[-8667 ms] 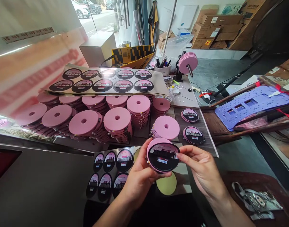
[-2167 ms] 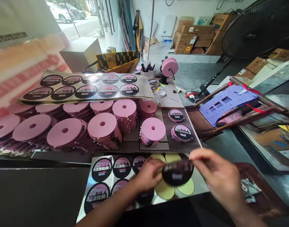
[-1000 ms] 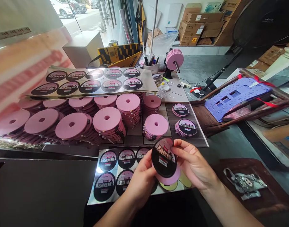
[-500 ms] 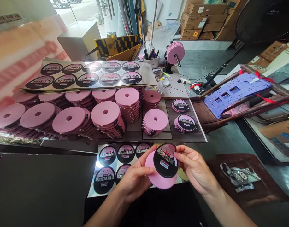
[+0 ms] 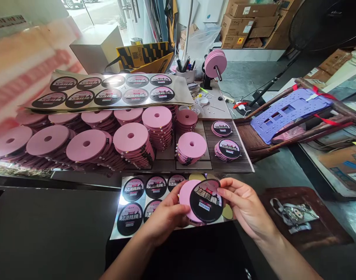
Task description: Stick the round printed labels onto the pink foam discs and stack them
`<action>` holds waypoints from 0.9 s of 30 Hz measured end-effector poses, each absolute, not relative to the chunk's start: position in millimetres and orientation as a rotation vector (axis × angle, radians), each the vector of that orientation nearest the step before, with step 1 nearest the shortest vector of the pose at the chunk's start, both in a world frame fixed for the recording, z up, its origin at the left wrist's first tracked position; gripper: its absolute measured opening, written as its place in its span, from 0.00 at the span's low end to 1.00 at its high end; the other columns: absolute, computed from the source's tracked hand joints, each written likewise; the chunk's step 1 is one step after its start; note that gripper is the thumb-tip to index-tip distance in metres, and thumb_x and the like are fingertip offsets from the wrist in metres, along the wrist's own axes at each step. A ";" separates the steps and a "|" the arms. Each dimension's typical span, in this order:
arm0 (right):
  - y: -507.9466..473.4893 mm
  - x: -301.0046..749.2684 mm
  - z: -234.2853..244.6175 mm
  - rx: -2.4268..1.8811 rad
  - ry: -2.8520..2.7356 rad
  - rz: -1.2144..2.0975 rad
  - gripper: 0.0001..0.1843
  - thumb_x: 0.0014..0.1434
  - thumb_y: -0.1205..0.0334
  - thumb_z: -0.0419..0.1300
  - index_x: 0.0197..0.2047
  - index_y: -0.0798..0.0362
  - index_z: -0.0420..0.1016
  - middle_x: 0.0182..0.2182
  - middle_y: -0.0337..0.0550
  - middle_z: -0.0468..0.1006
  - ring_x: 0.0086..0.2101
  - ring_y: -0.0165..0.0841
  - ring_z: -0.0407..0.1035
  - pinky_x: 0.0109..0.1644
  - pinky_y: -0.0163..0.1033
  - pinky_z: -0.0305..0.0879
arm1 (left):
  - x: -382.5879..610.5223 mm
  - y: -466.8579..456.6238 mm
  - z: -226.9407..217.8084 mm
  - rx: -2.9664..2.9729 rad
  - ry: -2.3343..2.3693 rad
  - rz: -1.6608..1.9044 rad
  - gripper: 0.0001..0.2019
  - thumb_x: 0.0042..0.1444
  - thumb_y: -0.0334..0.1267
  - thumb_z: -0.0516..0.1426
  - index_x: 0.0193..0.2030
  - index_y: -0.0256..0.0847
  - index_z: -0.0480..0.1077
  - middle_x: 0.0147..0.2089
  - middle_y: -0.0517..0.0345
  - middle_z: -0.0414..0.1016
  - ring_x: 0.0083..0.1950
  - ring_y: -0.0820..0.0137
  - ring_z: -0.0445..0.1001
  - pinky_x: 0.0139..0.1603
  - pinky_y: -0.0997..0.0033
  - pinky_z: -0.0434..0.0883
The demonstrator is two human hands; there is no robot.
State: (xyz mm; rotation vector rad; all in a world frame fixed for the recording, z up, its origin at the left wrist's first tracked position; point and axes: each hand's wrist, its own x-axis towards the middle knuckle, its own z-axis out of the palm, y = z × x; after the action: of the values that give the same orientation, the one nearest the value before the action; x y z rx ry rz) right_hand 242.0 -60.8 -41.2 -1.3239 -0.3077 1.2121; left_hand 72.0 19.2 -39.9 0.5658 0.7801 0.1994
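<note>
My left hand (image 5: 163,217) grips a pink foam disc (image 5: 186,194) from below and the left. My right hand (image 5: 245,208) pinches a round black sticker (image 5: 206,200) with white characters and holds it against the disc's face, shifted a little to the right of it. Both hands hover over a silver sticker sheet (image 5: 138,206) that carries several black stickers and some bare yellow circles. Beyond it, a short stack of plain pink discs (image 5: 191,147) and two small stacks of labelled discs (image 5: 228,149) stand on the table.
Many stacks of pink discs (image 5: 108,142) fill the left of the table, with more sticker sheets (image 5: 108,91) lying over them. A pen cup (image 5: 186,72) and a spindle of pink discs (image 5: 215,64) stand at the back. A purple perforated plate (image 5: 288,112) rests on wooden bars at the right.
Since a second ago the disc and sticker have come down and tilted flatter, and the sticker now lies closer over the disc's face. Earlier my right hand peeled this sticker off the sheet.
</note>
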 end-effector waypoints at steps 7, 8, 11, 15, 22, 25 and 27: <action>-56.6 243.6 -40.6 -1.474 -0.531 1.188 0.11 0.38 0.59 0.70 0.24 0.55 0.75 0.20 0.38 0.73 0.20 0.26 0.61 0.23 0.32 0.58 | 69.2 20.9 -37.9 0.624 0.700 0.148 0.32 0.45 0.26 0.57 0.58 0.52 0.58 0.53 0.54 0.68 0.32 0.72 0.75 0.35 0.68 0.73; -56.5 243.6 -41.3 -1.477 -0.536 1.184 0.11 0.38 0.58 0.70 0.24 0.55 0.76 0.20 0.38 0.73 0.20 0.26 0.61 0.23 0.32 0.58 | 68.4 20.9 -40.0 0.612 0.688 0.159 0.32 0.45 0.25 0.56 0.58 0.51 0.58 0.54 0.53 0.68 0.33 0.71 0.75 0.36 0.67 0.73; -57.0 243.8 -42.5 -1.492 -0.530 1.156 0.12 0.37 0.58 0.70 0.24 0.54 0.75 0.19 0.38 0.72 0.20 0.26 0.61 0.23 0.32 0.59 | 67.0 20.3 -44.8 0.576 0.650 0.182 0.34 0.42 0.22 0.54 0.58 0.50 0.59 0.53 0.53 0.69 0.35 0.69 0.76 0.37 0.65 0.74; -57.8 244.8 -41.9 -1.497 -0.526 1.150 0.12 0.36 0.57 0.70 0.24 0.55 0.75 0.19 0.38 0.72 0.20 0.26 0.62 0.23 0.32 0.59 | 68.0 20.0 -43.7 0.546 0.629 0.202 0.37 0.36 0.19 0.53 0.56 0.51 0.62 0.52 0.55 0.70 0.36 0.68 0.75 0.37 0.64 0.74; -58.3 246.8 -45.4 -1.485 -0.529 1.163 0.12 0.38 0.58 0.70 0.24 0.55 0.75 0.19 0.38 0.72 0.20 0.26 0.62 0.24 0.32 0.60 | 70.2 20.1 -40.0 0.583 0.652 0.187 0.38 0.36 0.18 0.57 0.55 0.51 0.62 0.53 0.55 0.68 0.38 0.68 0.73 0.37 0.66 0.74; -58.0 247.0 -47.2 -1.488 -0.535 1.157 0.12 0.38 0.58 0.70 0.24 0.55 0.75 0.20 0.38 0.72 0.21 0.27 0.63 0.23 0.33 0.61 | 69.9 19.7 -40.6 0.582 0.645 0.201 0.37 0.37 0.19 0.58 0.55 0.51 0.62 0.54 0.55 0.67 0.39 0.68 0.73 0.37 0.65 0.74; -57.8 246.9 -47.1 -1.493 -0.542 1.154 0.12 0.38 0.58 0.70 0.24 0.55 0.75 0.20 0.39 0.72 0.21 0.27 0.64 0.24 0.33 0.61 | 69.7 19.6 -41.0 0.585 0.637 0.205 0.35 0.38 0.20 0.58 0.55 0.50 0.62 0.53 0.55 0.68 0.39 0.67 0.73 0.37 0.65 0.74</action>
State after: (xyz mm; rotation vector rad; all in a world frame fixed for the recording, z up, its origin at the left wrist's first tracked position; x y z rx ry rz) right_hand 246.9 -57.8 -47.1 -1.4933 -0.5420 1.1544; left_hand 69.7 19.6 -41.0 0.5846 0.6370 0.2046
